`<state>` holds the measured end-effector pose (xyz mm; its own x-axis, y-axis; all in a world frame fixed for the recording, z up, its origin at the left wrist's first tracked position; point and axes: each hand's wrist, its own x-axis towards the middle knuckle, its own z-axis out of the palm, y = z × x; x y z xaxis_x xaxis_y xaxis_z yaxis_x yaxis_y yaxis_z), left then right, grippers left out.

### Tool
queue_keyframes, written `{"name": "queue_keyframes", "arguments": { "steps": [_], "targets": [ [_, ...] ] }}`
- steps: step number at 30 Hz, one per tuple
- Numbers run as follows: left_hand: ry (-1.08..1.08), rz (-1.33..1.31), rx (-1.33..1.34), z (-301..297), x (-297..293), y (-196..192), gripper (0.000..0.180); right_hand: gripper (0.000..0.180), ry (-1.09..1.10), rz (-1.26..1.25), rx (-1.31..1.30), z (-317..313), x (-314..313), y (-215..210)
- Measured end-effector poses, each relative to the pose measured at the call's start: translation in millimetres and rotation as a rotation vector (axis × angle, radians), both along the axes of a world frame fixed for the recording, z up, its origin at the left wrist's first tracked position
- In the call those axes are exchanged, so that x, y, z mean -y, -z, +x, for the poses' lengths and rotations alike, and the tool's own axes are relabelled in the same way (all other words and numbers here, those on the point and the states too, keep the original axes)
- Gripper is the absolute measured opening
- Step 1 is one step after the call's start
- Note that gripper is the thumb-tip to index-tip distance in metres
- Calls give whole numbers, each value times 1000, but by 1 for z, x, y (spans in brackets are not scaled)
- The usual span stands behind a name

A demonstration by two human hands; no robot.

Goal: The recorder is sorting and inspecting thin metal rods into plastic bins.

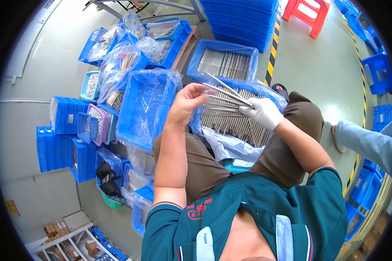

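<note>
Crates first: blue plastic-lined crate (pixel 143 108) sits just left of the knees, and blue crate of metal rods (pixel 235 124) rests between the legs under both hands. Gloved right hand (pixel 263 113) grips a few thin metal rods (pixel 226 92) above that crate; bare left hand (pixel 188 101), fingers curled, pinches something small near their tips.

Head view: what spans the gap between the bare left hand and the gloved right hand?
In the head view, a few thin metal rods bridge the gap: the gloved right hand grips them, the bare left hand fingers them, above the blue rod-filled bin.
</note>
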<state>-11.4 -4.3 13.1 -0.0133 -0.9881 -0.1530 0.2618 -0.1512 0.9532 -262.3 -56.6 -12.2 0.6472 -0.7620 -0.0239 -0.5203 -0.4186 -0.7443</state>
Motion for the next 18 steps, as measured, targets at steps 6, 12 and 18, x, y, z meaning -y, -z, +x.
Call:
{"name": "queue_keyframes", "arguments": {
  "steps": [6,12,18],
  "targets": [
    [-45,42,107,5,2,-4,27,32,-19,52,-30,-2,2,0],
    [-293,90,104,26,1,-11,32,45,-125,526,-17,-7,7,-6],
    [-107,107,12,18,5,-5,34,55,-292,613,11,-2,-2,-8]
  ]
}}
